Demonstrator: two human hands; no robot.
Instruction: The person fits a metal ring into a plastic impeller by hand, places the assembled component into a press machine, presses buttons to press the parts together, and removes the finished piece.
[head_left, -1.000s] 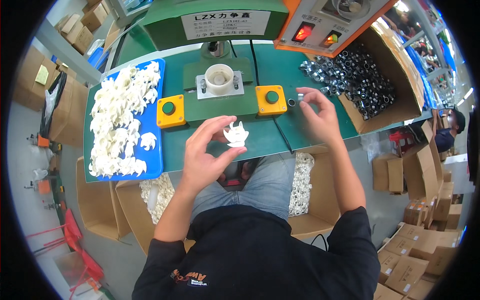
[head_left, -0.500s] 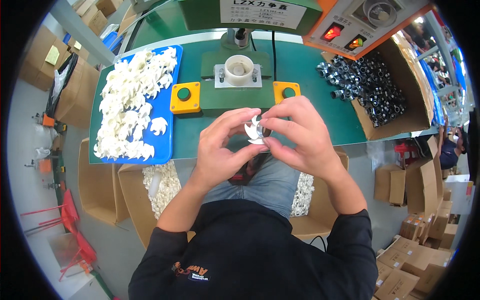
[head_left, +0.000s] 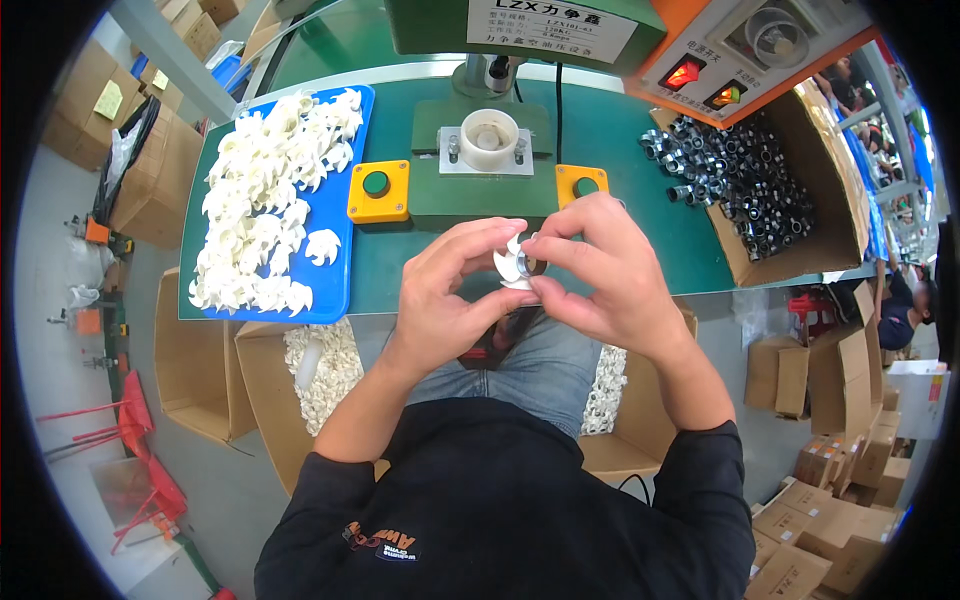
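The fingers of the left hand were curled and pinched on the left edge of a small white plastic impeller, thumb below and fingertips above. The right hand met it from the other side, its fingers pressed together on a small dark metal ring part set against the middle of the impeller. Both hands held the pieces in the air just above the near edge of the green tabletop, over the person's lap.

Just beyond the hands stood the green base of a small press, carrying a white round fixture on a metal plate. A yellow box with a green push button sat to its left, and a second one to its right, partly hidden by the right hand. Farther left lay a blue tray heaped with white impellers. To the right, an open cardboard box held dark metal fittings. Below the tabletop, cartons held more white parts.
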